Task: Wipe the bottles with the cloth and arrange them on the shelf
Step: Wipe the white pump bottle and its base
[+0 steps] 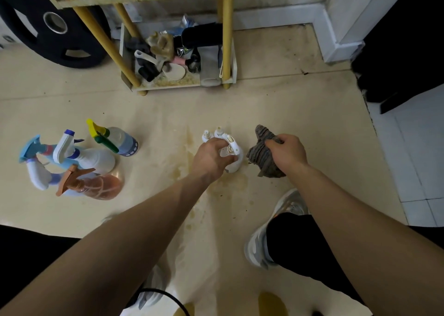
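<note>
Head view: left hand (211, 156) curls round the top of a white pump bottle (235, 158) standing on the floor (156, 113), right hand (288, 151) grips the bunched cloth (262, 158) just beside it. I'd hold the body rather than the pump, then wrap the cloth round and twist.

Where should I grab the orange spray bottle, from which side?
Probably the narrow neck of the orange spray bottle, under its trigger head, from above on the near side: the body is wide and round, and other bottles crowd its far side.
</note>
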